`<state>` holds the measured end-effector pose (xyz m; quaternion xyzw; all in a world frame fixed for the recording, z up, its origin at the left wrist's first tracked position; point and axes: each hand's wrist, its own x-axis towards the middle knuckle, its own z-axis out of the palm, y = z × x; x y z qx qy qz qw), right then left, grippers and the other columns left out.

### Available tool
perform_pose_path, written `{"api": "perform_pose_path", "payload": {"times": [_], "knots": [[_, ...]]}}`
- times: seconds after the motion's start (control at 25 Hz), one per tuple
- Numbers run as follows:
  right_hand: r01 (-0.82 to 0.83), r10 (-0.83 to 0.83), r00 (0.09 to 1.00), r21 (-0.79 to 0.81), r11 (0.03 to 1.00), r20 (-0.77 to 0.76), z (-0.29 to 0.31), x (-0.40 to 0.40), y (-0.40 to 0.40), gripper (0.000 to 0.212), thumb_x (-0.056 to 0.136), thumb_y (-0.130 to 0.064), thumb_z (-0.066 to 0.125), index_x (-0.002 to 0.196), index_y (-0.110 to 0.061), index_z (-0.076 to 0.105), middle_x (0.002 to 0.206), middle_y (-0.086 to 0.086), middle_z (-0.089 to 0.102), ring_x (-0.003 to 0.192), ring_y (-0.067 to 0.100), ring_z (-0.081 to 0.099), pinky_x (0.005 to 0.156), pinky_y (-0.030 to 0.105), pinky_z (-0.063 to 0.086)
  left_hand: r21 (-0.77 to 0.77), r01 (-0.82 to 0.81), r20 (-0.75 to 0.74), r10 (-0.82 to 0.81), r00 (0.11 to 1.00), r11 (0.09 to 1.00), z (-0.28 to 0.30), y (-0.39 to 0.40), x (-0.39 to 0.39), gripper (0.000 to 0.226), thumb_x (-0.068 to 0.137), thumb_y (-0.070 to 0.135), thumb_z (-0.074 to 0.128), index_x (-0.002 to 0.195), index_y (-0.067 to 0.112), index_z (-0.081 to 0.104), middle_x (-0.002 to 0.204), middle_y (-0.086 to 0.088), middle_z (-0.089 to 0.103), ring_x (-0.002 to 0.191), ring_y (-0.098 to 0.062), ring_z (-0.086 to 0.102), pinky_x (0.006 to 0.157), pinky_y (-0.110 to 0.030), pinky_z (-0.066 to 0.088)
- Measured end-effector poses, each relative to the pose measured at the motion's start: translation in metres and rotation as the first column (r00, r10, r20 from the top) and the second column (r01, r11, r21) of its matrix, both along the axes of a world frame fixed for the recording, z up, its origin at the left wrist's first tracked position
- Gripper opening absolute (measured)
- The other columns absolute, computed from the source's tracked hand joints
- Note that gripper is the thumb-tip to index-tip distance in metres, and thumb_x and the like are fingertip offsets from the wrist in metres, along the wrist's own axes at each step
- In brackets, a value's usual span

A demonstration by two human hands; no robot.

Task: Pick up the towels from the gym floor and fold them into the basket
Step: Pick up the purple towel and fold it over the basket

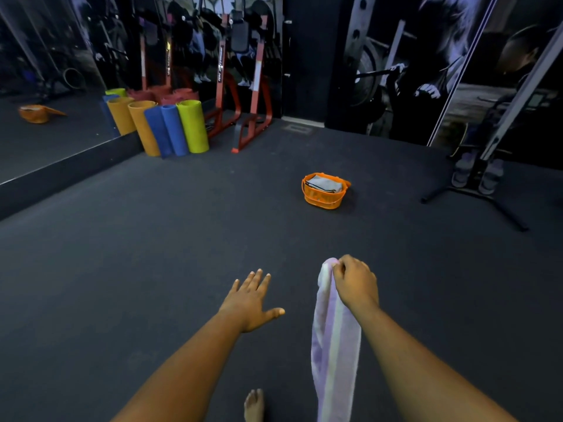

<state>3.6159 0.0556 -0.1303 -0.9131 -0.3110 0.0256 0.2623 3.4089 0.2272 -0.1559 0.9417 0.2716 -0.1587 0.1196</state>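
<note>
My right hand (pixel 355 281) is shut on the top end of a pale lilac and white striped towel (pixel 333 345), which hangs straight down from it to the bottom of the view. My left hand (pixel 251 300) is stretched out flat beside it, fingers spread and holding nothing. Farther ahead on the dark gym floor stands an orange plastic basket (pixel 323 200) with a folded grey towel (pixel 324 183) lying inside it.
Rolled mats in orange, blue and green (pixel 170 129) lean at the mirror wall on the left, beside a red metal rack (pixel 243 123). A black stand with shoes (pixel 478 181) is on the right. My bare foot (pixel 253 405) shows at the bottom.
</note>
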Motion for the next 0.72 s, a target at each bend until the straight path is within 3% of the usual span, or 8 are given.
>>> {"api": "perform_pose_path", "payload": {"times": [0.16, 0.28, 0.48, 0.72], "knots": [[0.021, -0.02, 1.0, -0.032, 0.999, 0.023, -0.006, 0.067, 0.086, 0.022, 0.104, -0.032, 0.042, 0.09, -0.024, 0.058, 0.089, -0.008, 0.062, 0.09, 0.019, 0.061, 0.083, 0.041, 0.051, -0.019, 0.001, 0.032, 0.0, 0.999, 1.0, -0.01, 0.098, 0.07, 0.102, 0.093, 0.08, 0.033, 0.163, 0.023, -0.014, 0.171, -0.002, -0.018, 0.158, -0.019, -0.014, 0.128, -0.048, -0.003], [0.029, -0.018, 0.995, -0.116, 0.993, 0.1, -0.001, 0.107, 0.137, 0.019, 0.103, -0.032, 0.044, 0.09, -0.025, 0.056, 0.089, -0.007, 0.063, 0.093, 0.021, 0.06, 0.077, 0.036, 0.041, -0.028, 0.03, 0.024, -0.03, 0.999, 0.999, -0.007, 0.161, 0.112, 0.102, 0.093, 0.081, 0.033, 0.163, 0.023, -0.014, 0.171, -0.002, -0.018, 0.158, -0.019, -0.014, 0.129, -0.048, -0.003], [0.104, -0.09, 0.986, -0.096, 0.99, 0.141, 0.013, 0.188, 0.227, 0.019, 0.102, -0.033, 0.046, 0.093, -0.023, 0.06, 0.095, -0.003, 0.068, 0.096, 0.024, 0.061, 0.079, 0.038, 0.041, -0.007, 0.053, 0.042, -0.053, 0.998, 0.999, 0.011, 0.276, 0.197, 0.103, 0.092, 0.082, 0.032, 0.163, 0.023, -0.012, 0.171, -0.002, -0.017, 0.158, -0.019, -0.014, 0.128, -0.047, -0.003], [0.126, -0.121, 0.98, -0.022, 0.992, 0.156, -0.003, 0.306, 0.321, 0.014, 0.101, -0.033, 0.051, 0.09, -0.026, 0.058, 0.095, -0.004, 0.067, 0.097, 0.025, 0.06, 0.076, 0.039, 0.039, 0.025, 0.085, 0.06, -0.087, 0.994, 0.996, 0.008, 0.376, 0.32, 0.133, 0.052, 0.096, -0.001, 0.164, 0.023, -0.011, 0.171, -0.002, -0.016, 0.158, -0.018, -0.012, 0.128, -0.046, -0.001]]}}
